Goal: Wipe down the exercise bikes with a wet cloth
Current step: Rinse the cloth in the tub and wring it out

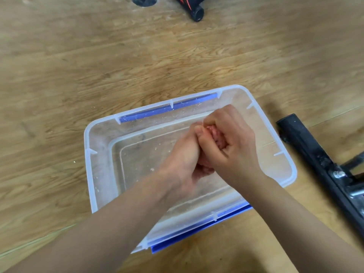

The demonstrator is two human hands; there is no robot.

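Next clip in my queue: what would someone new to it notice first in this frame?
Dead centre, the left hand and right hand are clenched together around a pink cloth, over a clear plastic tub with blue latches that holds shallow water. The tub sits on a wooden floor, with a black bike base bar to its right and another bike foot at the top edge.

Light wood-grain plank floor [118, 62], evenly lit; faint seams between boards, soft sheen at upper left
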